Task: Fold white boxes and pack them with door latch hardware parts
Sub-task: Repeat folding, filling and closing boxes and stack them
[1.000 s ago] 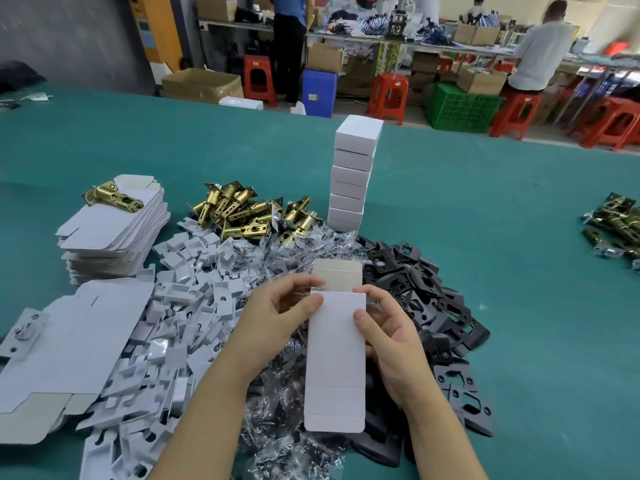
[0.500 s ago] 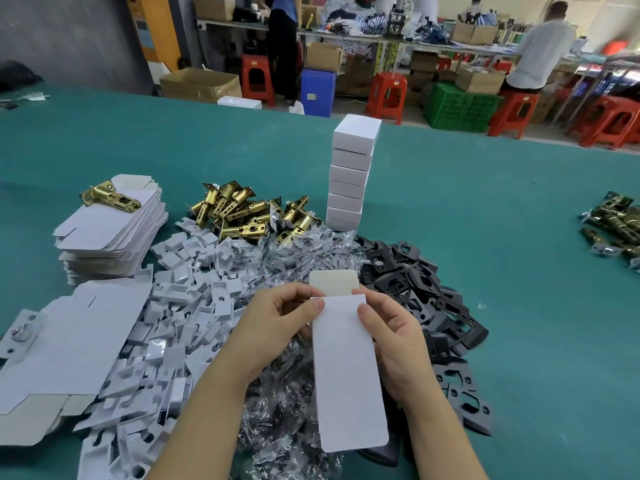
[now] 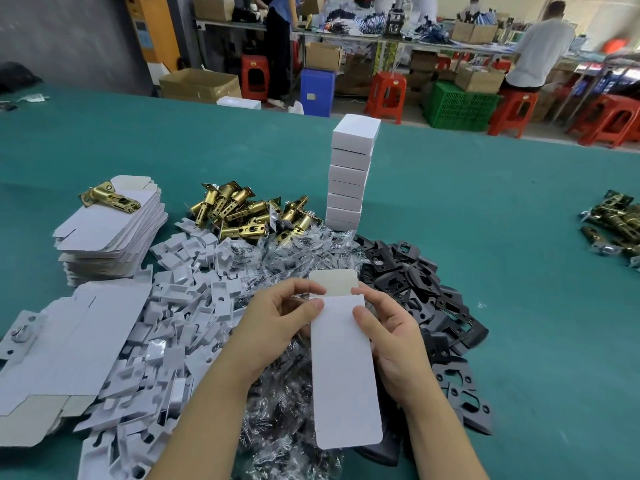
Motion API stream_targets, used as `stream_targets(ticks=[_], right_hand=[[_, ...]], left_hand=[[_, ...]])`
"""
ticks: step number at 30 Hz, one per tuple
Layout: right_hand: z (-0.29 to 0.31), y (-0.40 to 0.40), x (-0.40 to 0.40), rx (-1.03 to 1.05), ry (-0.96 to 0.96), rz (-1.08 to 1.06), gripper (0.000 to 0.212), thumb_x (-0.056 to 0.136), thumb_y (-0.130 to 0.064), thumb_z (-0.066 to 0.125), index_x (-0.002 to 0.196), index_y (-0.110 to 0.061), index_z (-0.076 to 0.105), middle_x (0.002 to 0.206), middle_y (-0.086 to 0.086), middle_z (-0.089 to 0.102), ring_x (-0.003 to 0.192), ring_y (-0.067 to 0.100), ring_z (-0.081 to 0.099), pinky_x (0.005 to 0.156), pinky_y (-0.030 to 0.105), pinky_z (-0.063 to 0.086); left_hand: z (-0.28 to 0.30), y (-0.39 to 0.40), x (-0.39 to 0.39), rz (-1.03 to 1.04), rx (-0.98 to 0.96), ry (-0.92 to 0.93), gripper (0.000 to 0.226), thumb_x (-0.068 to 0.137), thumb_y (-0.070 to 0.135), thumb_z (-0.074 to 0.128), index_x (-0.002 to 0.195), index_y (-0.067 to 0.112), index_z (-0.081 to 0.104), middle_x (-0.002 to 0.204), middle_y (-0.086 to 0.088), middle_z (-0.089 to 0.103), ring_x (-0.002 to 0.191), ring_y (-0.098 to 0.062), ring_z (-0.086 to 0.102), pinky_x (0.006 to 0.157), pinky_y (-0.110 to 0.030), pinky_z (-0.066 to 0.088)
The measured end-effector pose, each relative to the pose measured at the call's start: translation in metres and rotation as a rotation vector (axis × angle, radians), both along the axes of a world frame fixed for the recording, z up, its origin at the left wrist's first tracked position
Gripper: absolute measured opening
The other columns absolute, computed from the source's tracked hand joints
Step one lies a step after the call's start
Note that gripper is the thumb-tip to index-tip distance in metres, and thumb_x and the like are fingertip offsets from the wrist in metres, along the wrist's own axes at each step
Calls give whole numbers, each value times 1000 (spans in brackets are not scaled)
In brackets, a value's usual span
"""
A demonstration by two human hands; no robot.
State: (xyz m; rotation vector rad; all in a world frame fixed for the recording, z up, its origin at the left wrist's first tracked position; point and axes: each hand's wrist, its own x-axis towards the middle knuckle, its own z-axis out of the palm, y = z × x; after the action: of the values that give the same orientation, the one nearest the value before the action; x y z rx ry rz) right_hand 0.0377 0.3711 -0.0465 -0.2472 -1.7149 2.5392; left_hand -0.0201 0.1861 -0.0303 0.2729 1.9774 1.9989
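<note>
A flat white box blank (image 3: 343, 368) is held upright-lengthwise over the parts pile, its brown-backed top flap (image 3: 334, 282) raised. My left hand (image 3: 277, 323) pinches its upper left edge, thumb on the front. My right hand (image 3: 388, 337) grips the upper right edge the same way. Behind lie brass door latches (image 3: 242, 216), clear bags of screws (image 3: 298, 251), white card inserts (image 3: 187, 306) and black strike plates (image 3: 422, 292). A tall stack of folded white boxes (image 3: 351, 171) stands beyond the pile.
A stack of flat box blanks (image 3: 104, 237) with one brass latch (image 3: 109, 197) on top sits at the left, more blanks (image 3: 65, 348) nearer me. More latches (image 3: 616, 223) lie at the right edge. The green table (image 3: 502, 209) stretches back to stools, crates and people.
The blank has swung slightly, its lower end moving right and nearer me, and both hands have slid up toward the top flap.
</note>
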Motion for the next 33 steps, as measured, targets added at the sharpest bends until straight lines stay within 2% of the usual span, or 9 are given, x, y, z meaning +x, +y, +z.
stream_targets(ticks=[6,8,12,16,18,20,22,28,33], right_hand=[[0,0,0,21,13,14,36,77,-30,81,112,-26,75,100,7,75,84,28,75,64,37,62],[-1,0,-1,27,21,28,34,80,-31,86,112,-26,76,103,6,76,86,27,75,67,38,63],[-6,1,-3,38,10,46,26,84,-32,77,108,-23,77,134,5,66,96,27,72,74,41,62],[-10,4,-5,29,1,69,29,88,-30,71,114,-21,78,144,-13,60,113,27,70,81,45,62],[-10,5,-5,16,2,63,30,88,-27,71,116,-22,78,140,-19,61,116,25,70,76,40,63],[-10,4,-4,13,13,63,32,87,-25,72,119,-25,76,131,-11,68,106,24,73,71,35,62],[-9,4,-3,15,44,62,35,88,-22,73,123,-29,72,121,1,70,96,24,73,67,36,61],[-8,2,-4,71,57,-3,40,86,-20,75,116,-43,61,118,2,70,91,26,74,70,43,62],[-2,-1,0,115,48,7,25,86,-24,73,110,-30,71,104,-3,73,80,22,73,62,34,61]], left_hand=[[-1,-1,-1,-3,-16,19,15,94,14,71,95,27,79,83,-5,75,72,-18,70,63,-23,55],[-1,0,-1,-14,-26,37,16,95,13,69,95,25,80,88,-10,76,77,-23,71,69,-30,58],[-1,2,-1,-37,-45,49,17,96,15,68,96,28,80,93,-13,75,81,-22,70,78,-36,58],[-2,0,-1,-43,-12,23,18,96,18,69,102,31,80,96,-16,74,82,-23,69,76,-35,57],[-3,-1,-2,-38,17,9,20,95,17,70,105,32,79,97,-12,76,83,-23,70,73,-31,59],[-3,-2,-2,-30,55,10,26,93,13,71,108,33,77,99,-8,75,84,-23,70,71,-31,60],[-4,-2,-2,-27,87,32,31,92,9,72,110,34,74,104,-3,74,89,-21,71,70,-34,61],[-5,-1,-4,-3,49,72,47,91,14,74,120,46,57,106,-3,75,86,-20,73,64,-26,57],[-9,-2,-6,-17,-68,138,29,94,15,71,107,41,74,98,5,74,86,-14,71,67,-26,57]])
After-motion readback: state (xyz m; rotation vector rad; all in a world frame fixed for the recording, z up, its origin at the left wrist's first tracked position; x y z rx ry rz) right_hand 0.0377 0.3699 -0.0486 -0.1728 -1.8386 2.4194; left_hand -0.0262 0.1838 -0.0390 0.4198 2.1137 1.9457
